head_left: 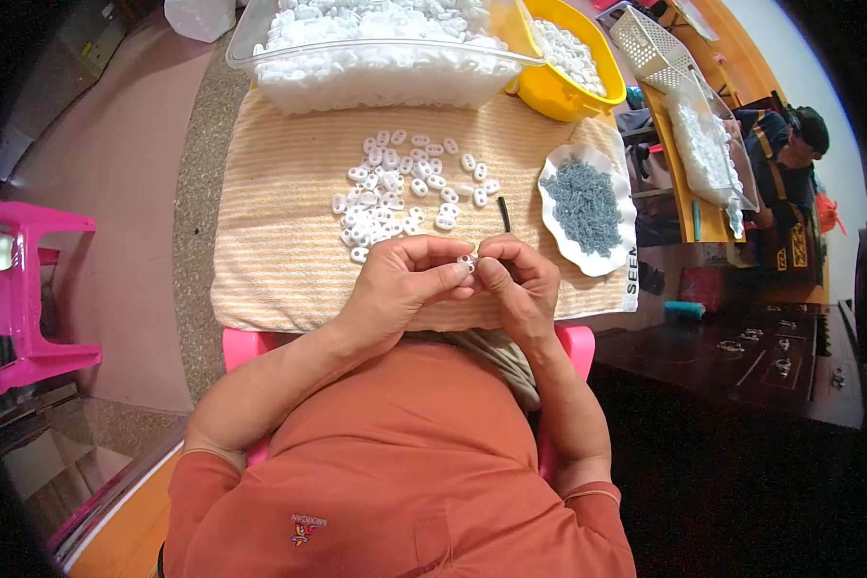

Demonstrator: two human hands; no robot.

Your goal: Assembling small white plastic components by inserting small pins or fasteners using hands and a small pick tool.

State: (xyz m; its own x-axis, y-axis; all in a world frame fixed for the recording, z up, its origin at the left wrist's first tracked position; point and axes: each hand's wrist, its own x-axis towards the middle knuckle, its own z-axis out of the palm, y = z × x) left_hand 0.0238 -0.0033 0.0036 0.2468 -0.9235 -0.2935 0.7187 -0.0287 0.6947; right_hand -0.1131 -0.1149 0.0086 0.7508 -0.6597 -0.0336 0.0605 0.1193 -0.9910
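Close in front of my body, my left hand [405, 284] pinches a small white two-holed plastic piece [467, 261] between thumb and fingers. My right hand [522, 287] meets it from the other side, thumb and forefinger pinched at the piece's edge; what lies between those fingertips is too small to make out. Just beyond the hands is a loose spread of white two-holed oval pieces [385, 183] on a striped towel [279, 212]. A thin black stick-like tool [504, 214] lies past my right hand. To its right sits a white wavy-rimmed dish [623, 231] heaped with tiny grey-blue parts [586, 204].
A clear plastic bin [385, 82] full of white pieces stands at the towel's far edge, beside a yellow basin [559, 101] of similar pieces. A pink stool [43, 299] is on the left. Farther right, another person [785, 144] sits at a table with a clear bin [703, 144].
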